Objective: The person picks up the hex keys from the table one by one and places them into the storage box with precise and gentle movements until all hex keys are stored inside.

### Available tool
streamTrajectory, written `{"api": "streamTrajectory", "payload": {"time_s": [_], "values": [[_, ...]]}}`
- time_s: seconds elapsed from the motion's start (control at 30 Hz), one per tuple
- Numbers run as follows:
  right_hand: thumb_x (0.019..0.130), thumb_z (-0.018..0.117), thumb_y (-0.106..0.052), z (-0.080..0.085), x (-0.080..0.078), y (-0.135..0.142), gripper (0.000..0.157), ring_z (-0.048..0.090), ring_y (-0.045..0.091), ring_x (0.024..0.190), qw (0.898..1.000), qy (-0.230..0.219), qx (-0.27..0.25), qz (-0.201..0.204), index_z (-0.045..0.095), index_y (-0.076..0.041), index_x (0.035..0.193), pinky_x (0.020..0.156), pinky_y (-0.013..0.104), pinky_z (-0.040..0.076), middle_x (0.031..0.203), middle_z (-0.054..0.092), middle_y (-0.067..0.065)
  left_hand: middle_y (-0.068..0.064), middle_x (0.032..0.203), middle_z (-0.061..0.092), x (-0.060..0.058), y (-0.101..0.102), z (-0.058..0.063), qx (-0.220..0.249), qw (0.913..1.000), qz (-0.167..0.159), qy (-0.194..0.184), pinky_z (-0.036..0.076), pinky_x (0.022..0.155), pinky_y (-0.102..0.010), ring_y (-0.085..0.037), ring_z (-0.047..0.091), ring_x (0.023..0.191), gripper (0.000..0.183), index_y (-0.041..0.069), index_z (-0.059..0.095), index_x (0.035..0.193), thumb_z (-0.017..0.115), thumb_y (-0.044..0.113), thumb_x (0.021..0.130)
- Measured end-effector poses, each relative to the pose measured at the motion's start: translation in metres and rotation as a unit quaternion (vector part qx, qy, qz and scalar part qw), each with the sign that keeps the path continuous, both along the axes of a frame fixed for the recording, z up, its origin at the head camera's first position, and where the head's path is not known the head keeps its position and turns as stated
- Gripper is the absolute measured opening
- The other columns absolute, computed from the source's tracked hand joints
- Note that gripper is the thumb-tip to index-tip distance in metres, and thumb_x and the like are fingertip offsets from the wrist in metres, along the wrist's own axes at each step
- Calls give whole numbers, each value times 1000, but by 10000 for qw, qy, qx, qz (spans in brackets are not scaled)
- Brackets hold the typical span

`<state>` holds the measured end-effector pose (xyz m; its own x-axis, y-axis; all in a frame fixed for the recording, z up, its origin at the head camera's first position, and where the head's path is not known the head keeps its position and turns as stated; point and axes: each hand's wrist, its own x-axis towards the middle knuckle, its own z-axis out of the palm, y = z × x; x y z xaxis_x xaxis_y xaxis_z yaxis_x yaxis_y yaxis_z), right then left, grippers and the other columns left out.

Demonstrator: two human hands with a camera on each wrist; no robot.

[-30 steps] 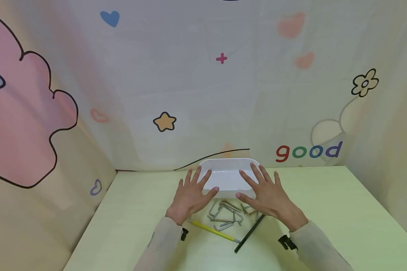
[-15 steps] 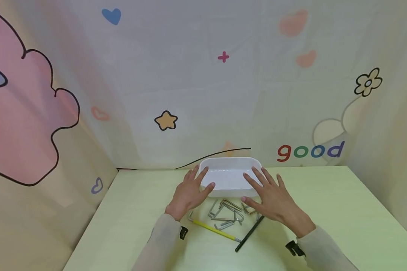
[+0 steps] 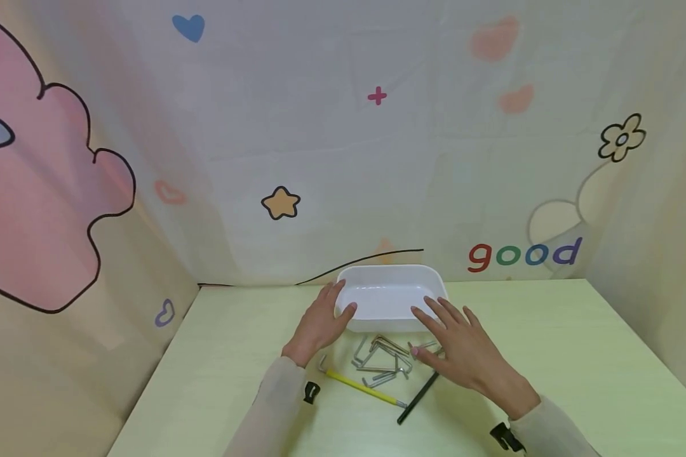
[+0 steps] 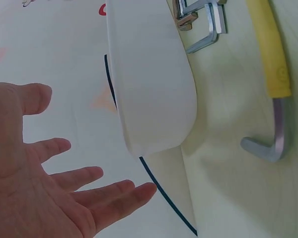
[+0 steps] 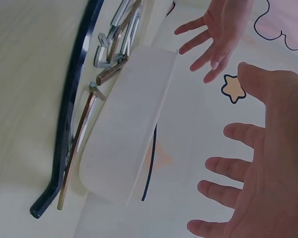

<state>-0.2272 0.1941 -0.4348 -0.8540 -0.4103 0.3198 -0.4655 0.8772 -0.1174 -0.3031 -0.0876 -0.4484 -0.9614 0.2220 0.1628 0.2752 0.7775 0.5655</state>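
Observation:
Several silver and bronze-coloured hex keys lie in a loose pile in front of a white plastic tray. Nearer the person are a long hex key with a yellow sleeve and a long black hex key, whose ends meet. My left hand is held over the tray's left end, fingers extended and holding nothing. The right hand, fingers spread, hovers at the tray's front right corner and hides part of the black key. Both wrist views show bare palms beside the tray's wall.
A pale green table carries everything. Right behind the tray hangs a printed cloth, which also closes off both sides. Each beige sleeve has a black buckle at the wrist.
My right hand has drifted right and back toward the person, uncovering more of the tray. The left hand has shifted slightly left, its fingers closer together. Tray and hex keys stay put.

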Motion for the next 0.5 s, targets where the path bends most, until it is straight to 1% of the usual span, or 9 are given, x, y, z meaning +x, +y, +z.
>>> {"api": "streamTrajectory", "payload": {"time_s": [0.07, 0.17, 0.23, 0.37, 0.5], "values": [[91, 57, -59, -1, 3, 1, 70, 33, 36, 145, 10000, -18, -13, 28, 43, -23, 149, 113, 67, 26, 157, 38, 10, -15, 159, 30, -3, -1, -2, 113, 9999, 26, -35, 34, 112, -60, -38, 37, 142, 66, 17, 29, 155, 48, 46, 99], [90, 58, -59, -3, 7, 1, 69, 37, 35, 143, 10000, 18, 21, 69, 45, -23, 148, 112, 64, 29, 154, 42, 9, -15, 157, 35, -9, -1, -5, 280, 9996, 92, 0, 33, 112, -62, -37, 37, 142, 65, 15, 30, 154, 50, 41, 99], [89, 60, -58, -6, 9, 0, 69, 40, 35, 140, 9998, 151, 66, 138, 47, -22, 146, 111, 62, 33, 151, 46, 9, -15, 154, 39, -12, -1, -6, 379, 9991, 150, 83, 35, 111, -61, -37, 40, 140, 64, 12, 32, 153, 52, 37, 98], [85, 67, -56, -11, 14, 0, 70, 48, 34, 133, 9983, 469, 128, 312, 51, -20, 143, 106, 57, 40, 143, 53, 9, -17, 150, 44, -15, 0, -6, 594, 9978, 253, 121, 39, 110, -57, -39, 44, 136, 62, 10, 35, 151, 56, 30, 96], [83, 70, -55, -15, 18, 1, 68, 51, 33, 130, 9979, 478, 171, 399, 55, -20, 139, 102, 56, 44, 139, 56, 8, -19, 146, 49, -18, 1, -8, 796, 9963, 278, 143, 43, 106, -55, -40, 50, 130, 63, 9, 36, 150, 58, 26, 94]]}}
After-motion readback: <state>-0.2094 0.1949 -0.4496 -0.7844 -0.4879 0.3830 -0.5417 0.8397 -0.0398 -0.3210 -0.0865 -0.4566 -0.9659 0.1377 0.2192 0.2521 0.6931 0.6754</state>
